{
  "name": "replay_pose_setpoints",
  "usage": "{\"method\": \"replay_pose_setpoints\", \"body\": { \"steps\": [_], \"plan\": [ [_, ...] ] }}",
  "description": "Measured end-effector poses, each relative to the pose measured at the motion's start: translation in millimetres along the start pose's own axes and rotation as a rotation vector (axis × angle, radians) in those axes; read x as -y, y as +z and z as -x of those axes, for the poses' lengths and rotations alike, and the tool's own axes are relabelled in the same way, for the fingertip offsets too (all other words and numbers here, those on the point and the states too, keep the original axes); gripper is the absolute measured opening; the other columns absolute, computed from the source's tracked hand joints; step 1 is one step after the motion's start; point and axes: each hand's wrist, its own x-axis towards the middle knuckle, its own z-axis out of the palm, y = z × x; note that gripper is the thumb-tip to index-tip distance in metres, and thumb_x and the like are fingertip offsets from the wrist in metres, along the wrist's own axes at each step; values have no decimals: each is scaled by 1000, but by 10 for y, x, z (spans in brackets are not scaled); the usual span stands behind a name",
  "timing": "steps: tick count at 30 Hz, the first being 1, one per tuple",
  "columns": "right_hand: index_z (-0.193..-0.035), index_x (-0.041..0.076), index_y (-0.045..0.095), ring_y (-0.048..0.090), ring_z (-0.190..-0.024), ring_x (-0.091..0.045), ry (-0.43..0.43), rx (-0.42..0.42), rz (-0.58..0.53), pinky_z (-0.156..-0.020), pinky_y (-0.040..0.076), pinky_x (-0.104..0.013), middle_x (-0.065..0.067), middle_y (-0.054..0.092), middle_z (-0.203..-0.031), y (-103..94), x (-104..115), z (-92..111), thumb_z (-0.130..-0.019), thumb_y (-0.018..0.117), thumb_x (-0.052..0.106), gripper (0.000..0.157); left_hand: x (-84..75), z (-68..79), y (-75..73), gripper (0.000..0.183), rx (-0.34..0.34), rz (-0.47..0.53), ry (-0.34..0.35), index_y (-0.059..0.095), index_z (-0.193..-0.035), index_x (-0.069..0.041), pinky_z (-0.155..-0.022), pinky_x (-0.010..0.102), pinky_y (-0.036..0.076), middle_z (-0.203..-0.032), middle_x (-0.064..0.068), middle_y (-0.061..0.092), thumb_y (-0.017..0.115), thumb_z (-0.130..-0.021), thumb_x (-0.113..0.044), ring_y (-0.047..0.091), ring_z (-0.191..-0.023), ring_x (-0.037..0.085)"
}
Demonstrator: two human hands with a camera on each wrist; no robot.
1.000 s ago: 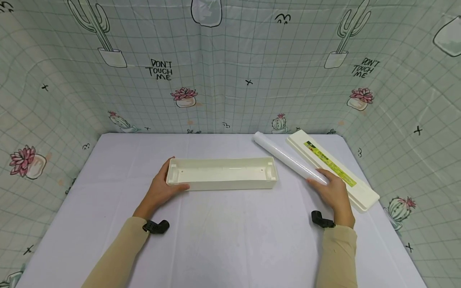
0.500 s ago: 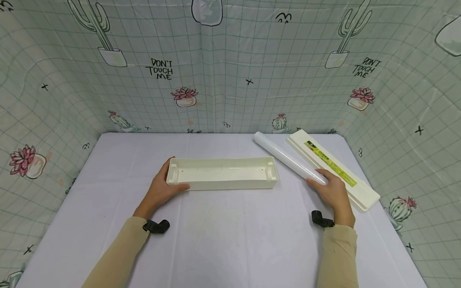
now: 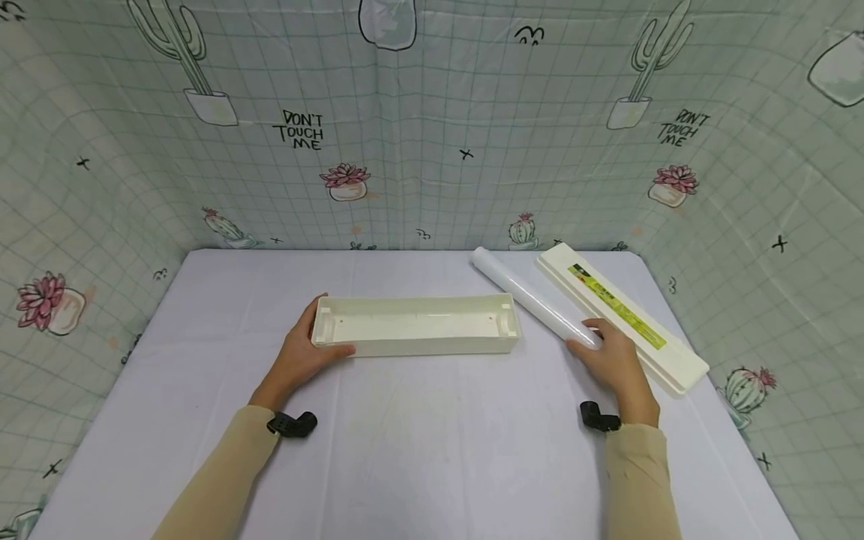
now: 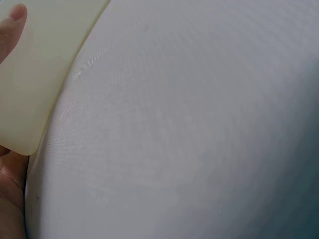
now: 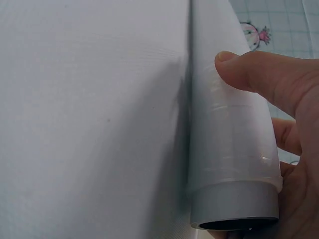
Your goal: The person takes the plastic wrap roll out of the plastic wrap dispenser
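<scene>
A long cream plastic box [image 3: 418, 346], open at the top with nothing inside, sits near the middle of the table. My left hand [image 3: 305, 351] grips its left end, thumb along the front wall and fingers behind. In the left wrist view the thumb lies against the cream wall [image 4: 45, 74]. My right hand [image 3: 613, 361] holds the near end of a roll of cling film [image 3: 533, 296], which slants away to the back. The right wrist view shows the thumb across the clear film [image 5: 229, 129], fingers round the far side, and the hollow grey core end [image 5: 234, 204].
A long cream lid [image 3: 621, 319] with a yellow-green label lies slanted to the right of the roll, close to the table's right edge. A white cloth [image 3: 405, 450] covers the table. Patterned fabric [image 3: 432, 135] hangs at the back and both sides.
My right hand and the near end of the cling film roll have shifted slightly to the left. The left hand, the box and the lid stay in place.
</scene>
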Motion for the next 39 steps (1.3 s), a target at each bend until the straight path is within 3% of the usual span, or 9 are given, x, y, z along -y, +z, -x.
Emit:
{"method": "replay_pose_setpoints", "body": {
  "steps": [7,16,27,39],
  "plan": [
    [-128,-6,56,57,-114,-42,-29,3,6,-99,44,-56,-29,62,-127,55,34,-20,-94,74,30,53,41,23,11,116,1,3,-23,12,-167,-25,-113,58,35,-161,14,39,90,-81,-31,45,-140,36],
    [-134,-3,54,55,-111,-41,-12,51,39,-97,45,-57,-30,59,-127,87,88,-75,-95,73,31,55,26,29,2,116,1,13,-18,13,-167,-25,-113,58,35,-161,15,39,90,-81,-30,45,-140,37],
    [-132,-4,56,56,-107,-41,-11,-14,30,-94,45,-56,-29,60,-122,100,51,-16,-94,73,33,56,32,9,11,115,-4,-11,-24,13,-167,-23,-113,59,36,-161,15,40,90,-81,-32,45,-139,37],
    [-133,-4,55,57,-109,-41,8,-22,21,-95,45,-56,-31,60,-125,50,42,60,-96,70,37,57,-8,-5,0,116,-3,-6,-9,13,-167,-20,-114,59,35,-160,16,39,90,-81,-29,45,-140,38]
  ]
}}
